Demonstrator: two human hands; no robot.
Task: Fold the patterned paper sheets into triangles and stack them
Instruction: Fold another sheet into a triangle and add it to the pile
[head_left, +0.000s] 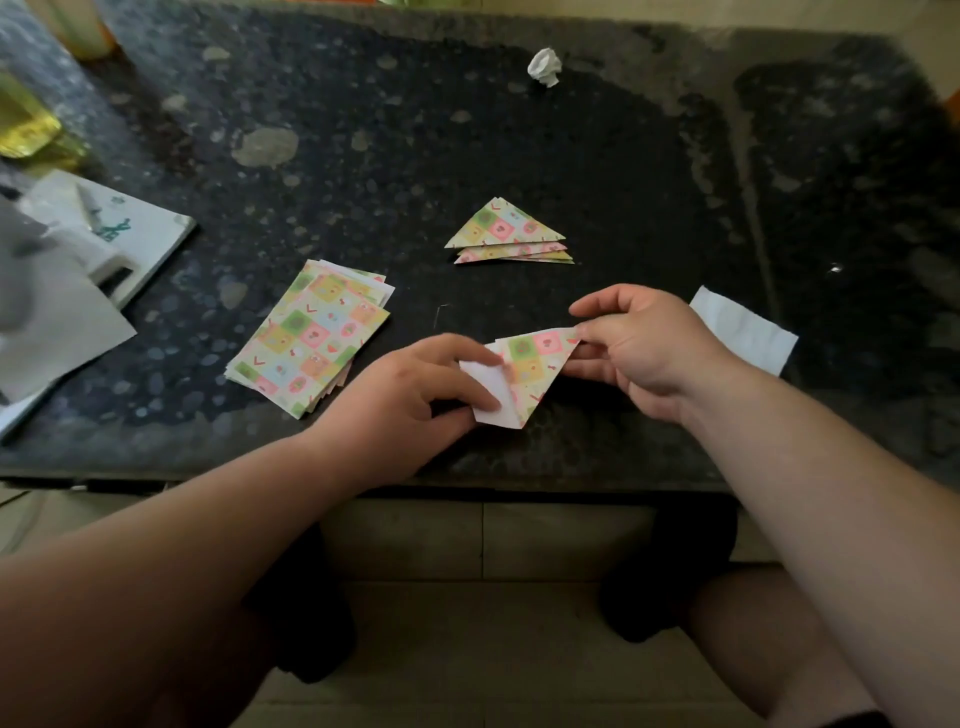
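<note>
The partly folded sheet (535, 364) is held between both hands, close to the near edge of the table (467, 130). Its right corner is pinched between the thumb and forefinger of the right hand (641, 348). Its left part, where the white reverse is exposed, is gripped by the left hand (415, 395), with the fingers curled over it. The stack of unfolded sheets (311, 338) is located just left of the left hand. The stack of folded triangles (509, 234) lies beyond the hands, apart from them.

Whether the sheet touches the table cannot be determined, and the triangles cannot be counted reliably. At the left edge, white papers (135, 234) and a yellow item (26, 124) are cut off and blurred.

The table is dark speckled stone with pale blotches. A crumpled white wad (544, 66) lies on the far side, and a white slip (743, 330) lies just right of the right hand. Pale floor tiles (467, 649) are visible below the table edge.
</note>
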